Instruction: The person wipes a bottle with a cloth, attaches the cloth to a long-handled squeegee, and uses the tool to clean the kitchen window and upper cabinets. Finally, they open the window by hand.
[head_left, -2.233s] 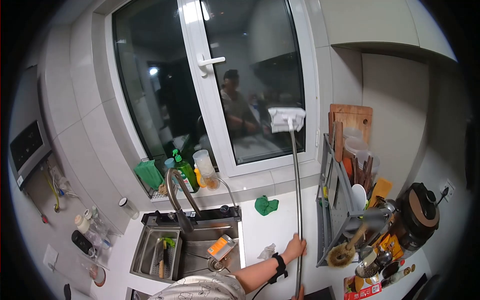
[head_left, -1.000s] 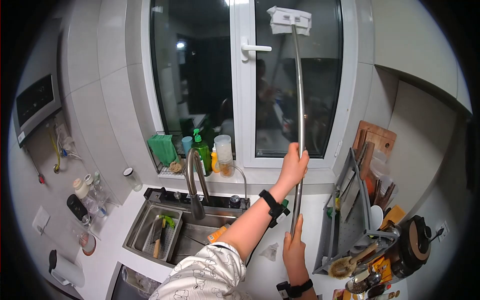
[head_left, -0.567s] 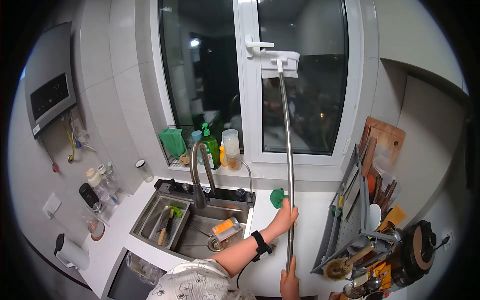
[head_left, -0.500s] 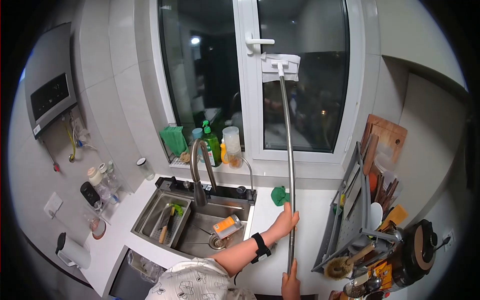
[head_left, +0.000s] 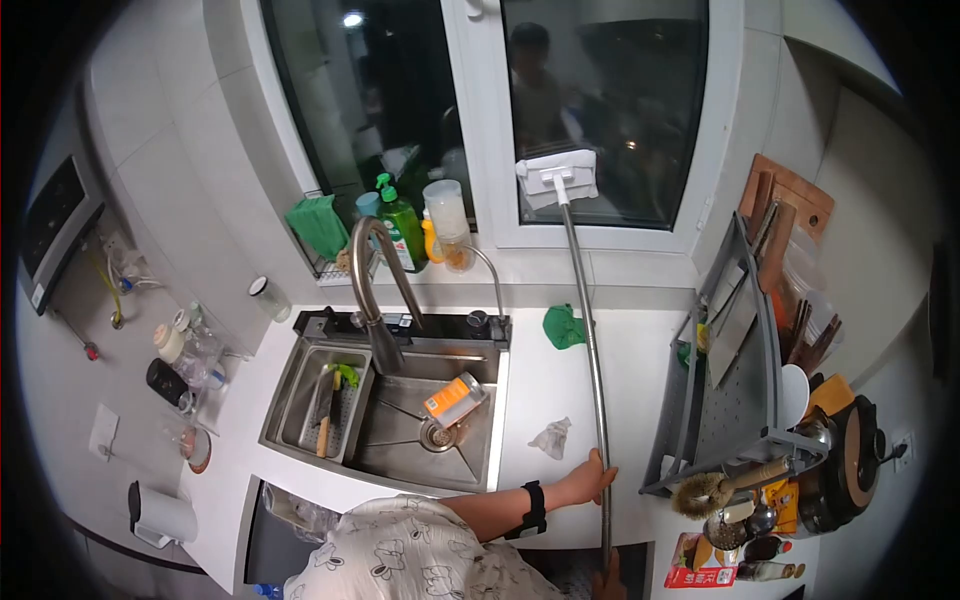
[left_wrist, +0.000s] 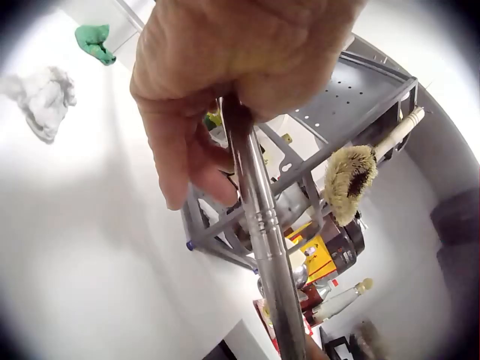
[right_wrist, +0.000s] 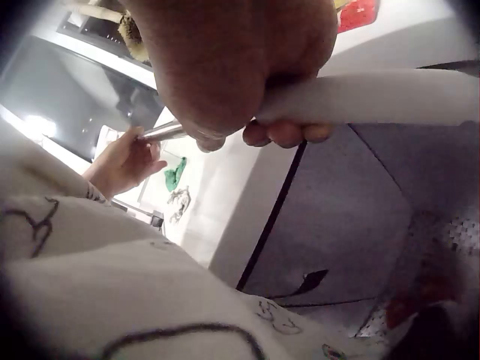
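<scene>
A flat mop with a white cloth-covered head (head_left: 557,178) lies against the lower part of the right window pane (head_left: 610,110). Its metal pole (head_left: 590,350) slants down over the counter. My left hand (head_left: 582,480) grips the pole partway down; in the left wrist view that hand (left_wrist: 240,67) wraps it from above. Lower down, at the bottom edge of the head view, my right hand (head_left: 608,580) holds the pole's end. The right wrist view has this hand (right_wrist: 240,67) curled round a white handle section (right_wrist: 375,97).
Left of the pole is a sink (head_left: 430,475) with a faucet (head_left: 372,270). A green cloth (head_left: 565,327) and a crumpled whitish wad (head_left: 551,438) lie on the counter. A grey dish rack (head_left: 720,400) stands close on the right. Bottles (head_left: 402,228) line the sill.
The mop head rose high on the right pane, then came down to its lower part. Both hands rose and then dropped with the pole. The view has tilted downward.
</scene>
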